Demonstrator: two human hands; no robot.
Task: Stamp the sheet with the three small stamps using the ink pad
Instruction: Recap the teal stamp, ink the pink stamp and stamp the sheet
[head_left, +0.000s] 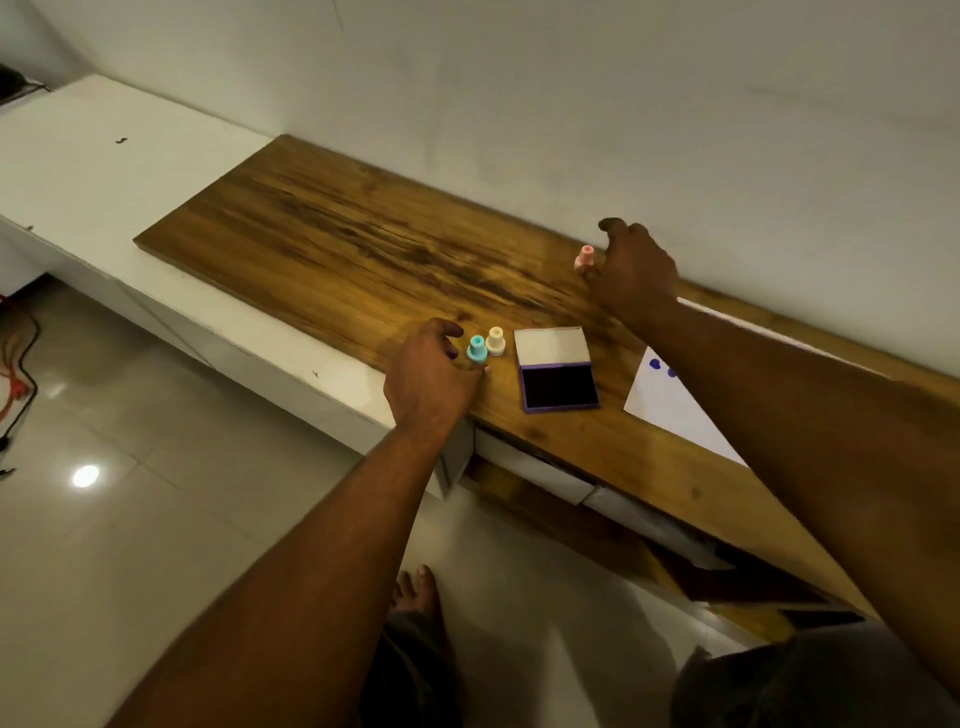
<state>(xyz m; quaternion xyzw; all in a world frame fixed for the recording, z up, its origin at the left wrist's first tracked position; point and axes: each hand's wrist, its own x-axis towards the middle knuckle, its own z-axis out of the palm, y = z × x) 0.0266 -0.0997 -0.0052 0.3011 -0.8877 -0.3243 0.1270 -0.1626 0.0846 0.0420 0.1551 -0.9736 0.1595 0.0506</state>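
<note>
Two hands reach at once for small stamps, with the open ink pad and the printed sheet between them.

The left hand (431, 374) is loosely open, its fingers just beside the teal stamp (477, 349) and its thumb apart from it. The cream stamp (495, 340) stands close by, so I think a careless pinch can tip both. The right hand (631, 270) is blurred at the pink stamp (584, 258), near the wall, and I cannot tell if it holds the stamp. The right forearm crosses over the sheet (670, 410), which lies at the desk (322, 244) edge and already has blue marks (655, 365). If the arm comes low, it may smear them or push the paper off. The ink pad (560, 387) lies open, so a passing finger may take ink and soil the sheet.
</note>
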